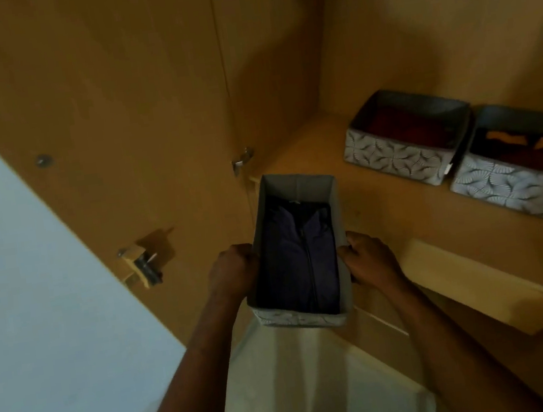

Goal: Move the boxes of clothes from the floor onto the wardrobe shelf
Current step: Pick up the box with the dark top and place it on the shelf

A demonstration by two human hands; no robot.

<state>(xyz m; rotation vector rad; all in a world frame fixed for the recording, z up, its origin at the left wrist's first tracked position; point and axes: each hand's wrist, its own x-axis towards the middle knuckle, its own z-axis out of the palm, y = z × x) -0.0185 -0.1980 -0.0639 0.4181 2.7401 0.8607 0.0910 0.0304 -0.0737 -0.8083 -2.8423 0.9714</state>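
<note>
Your left grip (233, 269) curls over the left long wall of the narrow fabric box (294, 182), and your right grip (370, 256) pinches the right wall. The soft-sided, rectangular box holds a folded dark-blue zipped garment (299, 257). It is at the left front of the smooth wooden shelf (384, 204), its near end overhanging. Further right, two wider fan-patterned boxes (395, 158) stand side by side.

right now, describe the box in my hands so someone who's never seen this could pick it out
Look into the wooden wardrobe, at its shelf. Two patterned boxes sit on the right; this box is alone at the shelf's left front edge, gripped by the left hand and right hand. It is narrower, and holds a dark blue zipped garment, while theirs are red.
</note>
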